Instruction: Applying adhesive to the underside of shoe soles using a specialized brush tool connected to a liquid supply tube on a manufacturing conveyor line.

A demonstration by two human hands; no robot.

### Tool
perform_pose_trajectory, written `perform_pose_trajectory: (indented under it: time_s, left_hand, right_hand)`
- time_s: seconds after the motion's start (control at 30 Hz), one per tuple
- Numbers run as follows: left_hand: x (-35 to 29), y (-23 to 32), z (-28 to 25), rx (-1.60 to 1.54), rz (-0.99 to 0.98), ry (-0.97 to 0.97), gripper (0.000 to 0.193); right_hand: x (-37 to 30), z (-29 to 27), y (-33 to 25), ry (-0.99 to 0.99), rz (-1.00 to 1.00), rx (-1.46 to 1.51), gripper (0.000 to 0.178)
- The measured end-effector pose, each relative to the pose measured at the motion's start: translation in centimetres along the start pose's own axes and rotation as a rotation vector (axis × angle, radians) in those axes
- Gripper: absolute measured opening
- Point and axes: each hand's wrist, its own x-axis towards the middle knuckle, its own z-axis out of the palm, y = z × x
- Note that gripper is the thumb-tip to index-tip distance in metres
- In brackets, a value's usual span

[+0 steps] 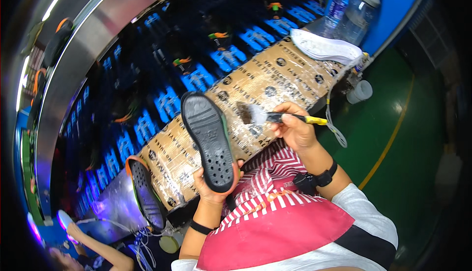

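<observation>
My left hand (205, 188) grips a black shoe sole (206, 133) by its orange heel end. The sole's flat face, with grooves near the toe and many small holes at the heel, is turned up toward me. Closed around the handle of a paintbrush (255, 115) is my right hand (296, 129); the handle is black and yellow. The brush's dark-tipped bristles point left toward the sole, apart from it, above the cardboard-covered ledge (275, 79). A second dark sole with an orange rim (142, 190) leans at the ledge's left end.
Behind the ledge runs a dark conveyor (162, 49) with blue-lit patches. A white sole (327, 47), a purple-labelled bottle (338, 5) and a clear jug (360, 15) stand at the far right. A white cup (360, 91) and cable hang nearby. Another person's arm (101, 246) shows lower left.
</observation>
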Motion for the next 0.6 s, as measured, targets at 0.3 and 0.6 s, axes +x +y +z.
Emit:
perform_pose_trajectory:
  time_s: [0.3,0.6]
  left_hand:
    - [-0.4,0.5,0.9,-0.010,0.056,-0.100,0.075]
    - [-0.4,1.2,0.7,-0.094,0.072,-0.120,0.064]
  right_hand:
    - [-0.5,2.3,0.6,-0.047,0.002,-0.093,0.027]
    - [-0.9,4.0,0.7,-0.183,0.016,-0.172,0.032]
